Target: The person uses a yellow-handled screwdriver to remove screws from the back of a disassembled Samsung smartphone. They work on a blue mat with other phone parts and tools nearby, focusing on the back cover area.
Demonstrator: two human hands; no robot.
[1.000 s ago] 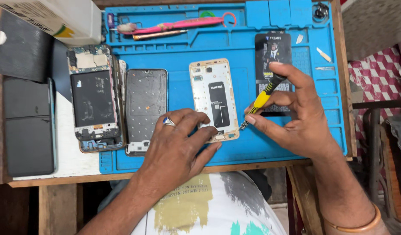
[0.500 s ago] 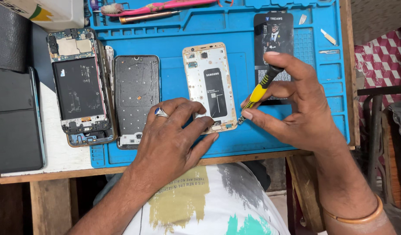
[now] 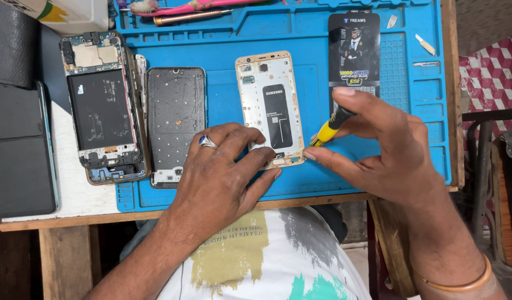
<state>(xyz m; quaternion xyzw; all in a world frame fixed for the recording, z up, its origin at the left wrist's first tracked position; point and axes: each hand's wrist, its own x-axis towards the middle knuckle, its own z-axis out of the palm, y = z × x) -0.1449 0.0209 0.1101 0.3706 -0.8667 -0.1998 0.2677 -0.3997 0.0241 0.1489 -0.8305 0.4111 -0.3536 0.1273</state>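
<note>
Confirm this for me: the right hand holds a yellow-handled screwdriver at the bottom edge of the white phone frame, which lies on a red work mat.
Not quite. The head view shows the mat is blue, not red. The rest holds: the right hand holds the yellow-handled screwdriver at the bottom edge of the white phone frame.

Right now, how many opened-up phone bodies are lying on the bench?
3: a gold phone frame under both hands on the blue mat, a black midframe left of it, and an exposed-board phone furthest left. Others may be hidden.
</note>
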